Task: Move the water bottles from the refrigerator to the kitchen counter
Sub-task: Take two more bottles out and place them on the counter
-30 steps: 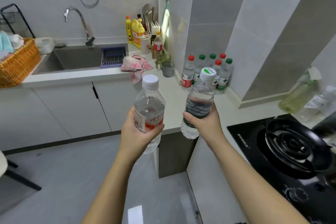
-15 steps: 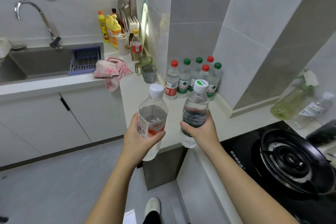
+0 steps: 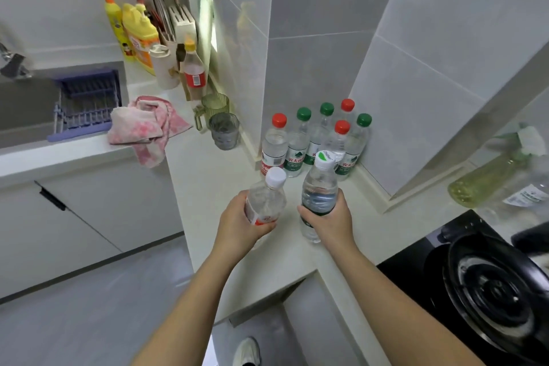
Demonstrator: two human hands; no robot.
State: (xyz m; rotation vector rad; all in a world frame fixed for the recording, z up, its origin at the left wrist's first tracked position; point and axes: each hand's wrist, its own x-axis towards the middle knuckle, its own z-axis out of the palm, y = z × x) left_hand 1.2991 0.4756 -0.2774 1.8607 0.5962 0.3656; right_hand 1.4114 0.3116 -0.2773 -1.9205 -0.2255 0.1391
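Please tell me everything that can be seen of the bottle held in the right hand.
The bottle is clear plastic with water inside. It has a white cap with a green mark and a dark green label, mostly hidden by the right hand, which alone grips it around the lower middle. It leans slightly, over the pale counter. Whether its base touches the counter I cannot tell.

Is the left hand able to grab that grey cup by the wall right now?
Probably not yet: the left hand grips a white-capped bottle. The counter between it and the grey cup looks free otherwise.
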